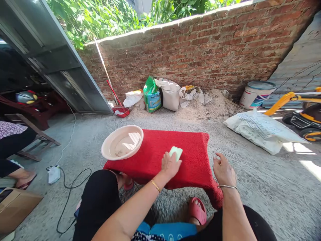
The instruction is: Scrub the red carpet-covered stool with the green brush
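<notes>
On the red-covered tabletop (188, 172), a basin (104, 149) was noted at ten o'clock. The right hand (225, 170) was seen released beyond three; by the left hand's (171, 165) grip, a pale green block (177, 152) was grasped towards two. Block-handling was judged in hand, steady hold required.

A pale green block (178, 152) lies slantwise on red cloth (192, 144).

The red cloth (193, 160) looks matt (and rough).
</notes>
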Demonstrator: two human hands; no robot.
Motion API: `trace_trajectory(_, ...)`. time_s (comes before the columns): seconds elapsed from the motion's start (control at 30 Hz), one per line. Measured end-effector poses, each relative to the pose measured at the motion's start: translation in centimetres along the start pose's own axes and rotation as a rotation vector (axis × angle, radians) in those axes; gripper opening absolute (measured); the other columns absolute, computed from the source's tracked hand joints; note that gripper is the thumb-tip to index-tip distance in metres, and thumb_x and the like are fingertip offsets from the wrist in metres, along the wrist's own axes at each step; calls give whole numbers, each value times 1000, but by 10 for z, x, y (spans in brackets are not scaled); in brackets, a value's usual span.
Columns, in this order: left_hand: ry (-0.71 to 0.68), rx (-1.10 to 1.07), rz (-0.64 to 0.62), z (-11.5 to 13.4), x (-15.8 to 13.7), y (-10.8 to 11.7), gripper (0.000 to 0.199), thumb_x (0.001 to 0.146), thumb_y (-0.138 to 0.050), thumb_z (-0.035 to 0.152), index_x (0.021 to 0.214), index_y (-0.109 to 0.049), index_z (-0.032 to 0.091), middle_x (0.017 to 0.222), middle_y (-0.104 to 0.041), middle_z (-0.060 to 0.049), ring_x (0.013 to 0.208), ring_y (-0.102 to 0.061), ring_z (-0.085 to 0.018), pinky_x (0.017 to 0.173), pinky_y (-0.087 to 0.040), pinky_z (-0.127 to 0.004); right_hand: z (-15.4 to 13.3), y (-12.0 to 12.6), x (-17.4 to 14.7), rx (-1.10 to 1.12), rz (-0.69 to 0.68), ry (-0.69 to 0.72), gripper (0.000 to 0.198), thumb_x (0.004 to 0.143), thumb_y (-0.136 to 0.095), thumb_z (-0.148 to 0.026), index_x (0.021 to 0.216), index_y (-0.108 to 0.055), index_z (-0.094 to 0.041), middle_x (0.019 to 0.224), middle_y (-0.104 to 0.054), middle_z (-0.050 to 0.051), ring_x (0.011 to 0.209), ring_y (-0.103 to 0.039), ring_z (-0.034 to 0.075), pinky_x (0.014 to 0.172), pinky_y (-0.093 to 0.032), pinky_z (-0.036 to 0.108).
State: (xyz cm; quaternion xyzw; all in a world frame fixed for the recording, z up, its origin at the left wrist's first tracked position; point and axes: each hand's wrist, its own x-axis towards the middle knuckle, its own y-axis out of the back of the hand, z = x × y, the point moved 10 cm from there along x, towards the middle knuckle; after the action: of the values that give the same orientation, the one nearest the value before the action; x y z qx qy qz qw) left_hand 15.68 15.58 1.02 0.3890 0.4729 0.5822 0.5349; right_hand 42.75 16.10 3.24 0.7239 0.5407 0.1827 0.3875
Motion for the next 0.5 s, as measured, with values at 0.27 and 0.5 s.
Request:
trace_trajectory(0.27, -183, -186, -75, 34, -21, 6, 52, 86, -49, 56, 131, -52, 30, 109, -52, -8, 103, -52, -25, 91, -43, -37, -10, -3, -3, -47, 17, 64, 43, 94, -36, -37, 131, -53, -25, 105, -68, 9, 98, -62, 27, 82, -44, 38)
trace_trajectory(0.5, 219, 52, 66, -83, -19, 31, 51, 89, -48, 48, 133, -49, 24, 109, -52, -12, 103, -52, -28, 87, -43, -39, -25, -1, -8, -70, -5, 142, 39, 93, -37, -36, 125, -57, -27, 107, -67, 8, 94, -62, 26, 78, -44, 36)
